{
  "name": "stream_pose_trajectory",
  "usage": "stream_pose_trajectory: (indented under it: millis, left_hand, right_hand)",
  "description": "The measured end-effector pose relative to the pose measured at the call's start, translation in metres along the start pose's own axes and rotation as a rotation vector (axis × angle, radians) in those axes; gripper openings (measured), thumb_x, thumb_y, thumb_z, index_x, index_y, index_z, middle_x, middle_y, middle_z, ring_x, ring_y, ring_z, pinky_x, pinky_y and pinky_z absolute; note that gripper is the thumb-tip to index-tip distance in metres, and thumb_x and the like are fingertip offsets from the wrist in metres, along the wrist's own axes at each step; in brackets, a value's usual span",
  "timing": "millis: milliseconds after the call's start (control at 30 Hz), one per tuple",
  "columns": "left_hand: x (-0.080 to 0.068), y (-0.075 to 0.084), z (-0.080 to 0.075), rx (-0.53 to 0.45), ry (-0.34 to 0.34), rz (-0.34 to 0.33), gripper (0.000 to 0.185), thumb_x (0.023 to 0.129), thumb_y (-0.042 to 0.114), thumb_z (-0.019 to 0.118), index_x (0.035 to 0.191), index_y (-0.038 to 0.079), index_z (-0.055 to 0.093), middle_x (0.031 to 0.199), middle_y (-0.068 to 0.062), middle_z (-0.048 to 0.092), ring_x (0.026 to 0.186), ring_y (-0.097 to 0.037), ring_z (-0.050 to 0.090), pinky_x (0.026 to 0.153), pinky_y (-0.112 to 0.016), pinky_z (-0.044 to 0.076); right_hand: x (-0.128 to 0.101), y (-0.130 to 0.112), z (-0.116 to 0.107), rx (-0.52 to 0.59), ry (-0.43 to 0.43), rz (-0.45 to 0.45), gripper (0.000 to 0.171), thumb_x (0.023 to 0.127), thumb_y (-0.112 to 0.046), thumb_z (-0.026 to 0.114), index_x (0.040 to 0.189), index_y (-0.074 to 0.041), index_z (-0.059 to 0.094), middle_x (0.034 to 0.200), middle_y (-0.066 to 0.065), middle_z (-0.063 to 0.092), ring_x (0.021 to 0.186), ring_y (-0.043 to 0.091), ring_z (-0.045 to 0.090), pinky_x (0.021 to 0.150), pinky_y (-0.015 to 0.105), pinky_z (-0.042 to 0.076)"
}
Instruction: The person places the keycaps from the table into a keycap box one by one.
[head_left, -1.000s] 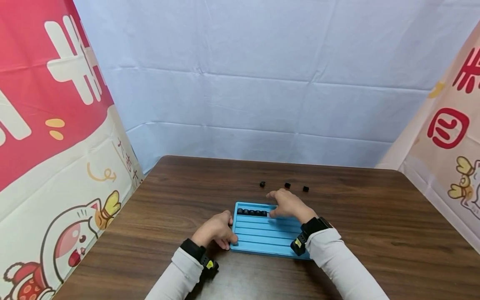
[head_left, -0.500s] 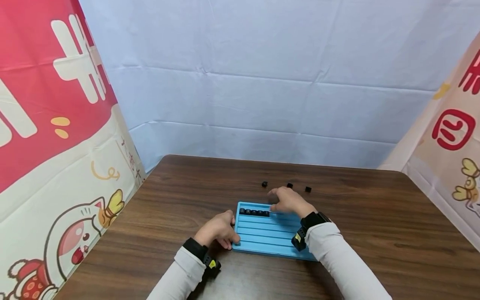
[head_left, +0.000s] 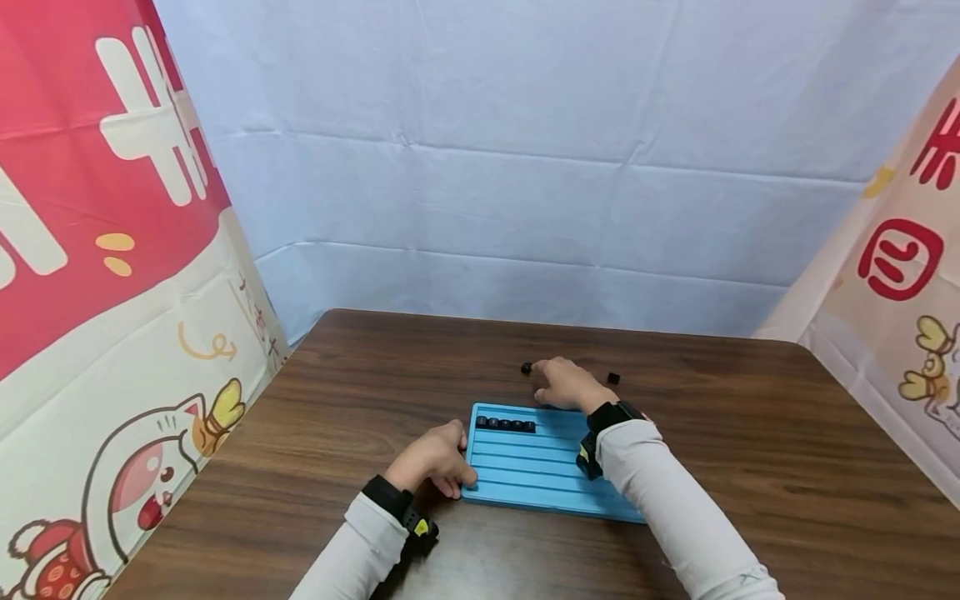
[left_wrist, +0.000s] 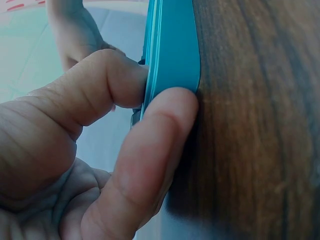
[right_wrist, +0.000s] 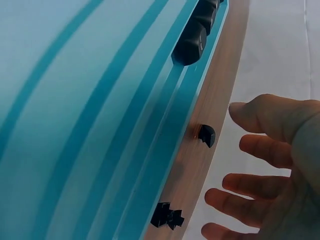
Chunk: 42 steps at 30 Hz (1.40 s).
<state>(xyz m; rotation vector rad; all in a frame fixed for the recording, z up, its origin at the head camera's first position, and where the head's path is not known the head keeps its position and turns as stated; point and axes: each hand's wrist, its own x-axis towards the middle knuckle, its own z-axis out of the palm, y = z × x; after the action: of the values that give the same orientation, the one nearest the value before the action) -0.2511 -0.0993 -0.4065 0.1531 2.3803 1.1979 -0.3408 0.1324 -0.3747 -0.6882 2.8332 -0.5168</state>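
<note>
A light blue ridged tray [head_left: 525,467] lies on the table. My left hand [head_left: 437,460] pinches its left edge; in the left wrist view, the thumb and a finger [left_wrist: 175,107] bear on the rim. Several small black pieces resembling keycaps [head_left: 506,424] form a row in the tray's top groove. My right hand [head_left: 567,386] reaches past the tray's back edge, its fingers spread and holding nothing in the right wrist view. Near its fingertips is a loose black piece [head_left: 527,368]; another [head_left: 613,378] lies to its right. The hand hides a third in the head view.
The brown wooden table [head_left: 360,383] extends around the tray. A pale blue cloth [head_left: 480,208] hangs behind it, and printed cloths stand at the left [head_left: 161,467] and right [head_left: 885,333].
My right hand has moved off the row's end, back beyond the tray and over the loose pieces, covering the middle one. The left hand keeps its grip on the tray.
</note>
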Motion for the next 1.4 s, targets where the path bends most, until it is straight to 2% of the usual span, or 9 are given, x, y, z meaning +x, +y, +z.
stream_pose_trajectory:
  millis: [233, 300, 467, 500, 667, 967, 1100, 1233, 1400]
  left_hand:
    - [-0.004, 0.000, -0.003, 0.012, 0.017, 0.005, 0.039, 0.070, -0.009, 0.068, 0.098, -0.002, 0.041, 0.062, -0.018, 0.058, 0.047, -0.023, 0.059, 0.044, -0.033, 0.052]
    - [-0.005, 0.000, -0.003, 0.012, 0.019, 0.004, 0.039, 0.070, -0.009, 0.067, 0.098, -0.002, 0.041, 0.062, -0.018, 0.058, 0.047, -0.023, 0.059, 0.044, -0.033, 0.052]
    - [-0.003, -0.001, -0.002, -0.001, 0.007, 0.007, 0.040, 0.070, -0.009, 0.068, 0.099, -0.002, 0.041, 0.062, -0.018, 0.058, 0.047, -0.023, 0.060, 0.044, -0.034, 0.052]
    - [-0.003, -0.001, -0.002, -0.003, 0.005, 0.007, 0.040, 0.070, -0.009, 0.068, 0.099, -0.002, 0.041, 0.062, -0.018, 0.058, 0.047, -0.023, 0.060, 0.044, -0.034, 0.052]
    - [-0.003, -0.001, -0.002, 0.006, 0.008, 0.002, 0.040, 0.070, -0.008, 0.068, 0.099, -0.002, 0.041, 0.062, -0.018, 0.058, 0.047, -0.023, 0.059, 0.044, -0.034, 0.052]
    - [-0.002, 0.001, -0.002, 0.020, 0.004, 0.014, 0.040, 0.070, -0.008, 0.068, 0.099, -0.002, 0.041, 0.062, -0.018, 0.057, 0.047, -0.023, 0.059, 0.043, -0.033, 0.051]
    - [-0.001, 0.001, -0.002, 0.017, 0.003, 0.015, 0.040, 0.070, -0.008, 0.068, 0.098, -0.002, 0.041, 0.061, -0.018, 0.057, 0.047, -0.023, 0.059, 0.043, -0.033, 0.051]
    - [-0.001, 0.001, 0.000, 0.006, 0.007, 0.009, 0.040, 0.071, -0.008, 0.068, 0.098, -0.002, 0.040, 0.060, -0.018, 0.057, 0.046, -0.023, 0.059, 0.043, -0.034, 0.051]
    - [-0.001, 0.000, 0.001, 0.002, 0.012, 0.005, 0.040, 0.071, -0.008, 0.069, 0.098, -0.002, 0.040, 0.060, -0.018, 0.057, 0.045, -0.023, 0.058, 0.043, -0.034, 0.051]
  right_hand:
    - [0.013, 0.000, 0.001, 0.051, 0.022, -0.019, 0.049, 0.093, -0.010, 0.055, 0.137, 0.006, 0.039, 0.136, 0.025, 0.041, 0.124, 0.040, 0.038, 0.097, 0.049, 0.037]
    - [0.018, 0.000, 0.002, 0.094, 0.021, -0.007, 0.049, 0.093, -0.010, 0.055, 0.137, 0.005, 0.039, 0.137, 0.024, 0.041, 0.117, 0.040, 0.044, 0.093, 0.046, 0.039]
    - [0.027, 0.002, 0.006, 0.164, 0.022, 0.051, 0.050, 0.094, -0.012, 0.056, 0.138, 0.003, 0.039, 0.136, 0.022, 0.042, 0.115, 0.038, 0.047, 0.087, 0.044, 0.043]
    - [0.029, 0.002, 0.007, 0.162, 0.024, 0.055, 0.050, 0.093, -0.011, 0.056, 0.138, 0.003, 0.039, 0.135, 0.022, 0.044, 0.119, 0.037, 0.044, 0.088, 0.044, 0.043]
    - [0.034, 0.004, 0.009, 0.158, 0.018, 0.068, 0.050, 0.093, -0.010, 0.056, 0.137, 0.004, 0.040, 0.128, 0.024, 0.049, 0.116, 0.037, 0.047, 0.088, 0.046, 0.044]
    - [0.044, 0.011, 0.012, 0.130, 0.011, 0.108, 0.048, 0.092, -0.010, 0.057, 0.135, 0.004, 0.042, 0.129, 0.024, 0.048, 0.116, 0.037, 0.047, 0.089, 0.047, 0.043]
    - [0.047, 0.008, 0.012, 0.111, -0.005, 0.102, 0.046, 0.093, -0.006, 0.052, 0.136, 0.004, 0.041, 0.134, 0.023, 0.044, 0.118, 0.035, 0.045, 0.087, 0.042, 0.044]
    - [0.049, 0.005, 0.011, 0.095, -0.021, 0.079, 0.045, 0.092, 0.002, 0.045, 0.137, 0.005, 0.040, 0.138, 0.021, 0.040, 0.118, 0.032, 0.044, 0.077, 0.036, 0.039]
    - [0.051, 0.002, 0.013, 0.062, -0.038, 0.050, 0.047, 0.090, 0.007, 0.041, 0.137, 0.003, 0.041, 0.138, 0.021, 0.041, 0.120, 0.032, 0.043, 0.077, 0.035, 0.039]
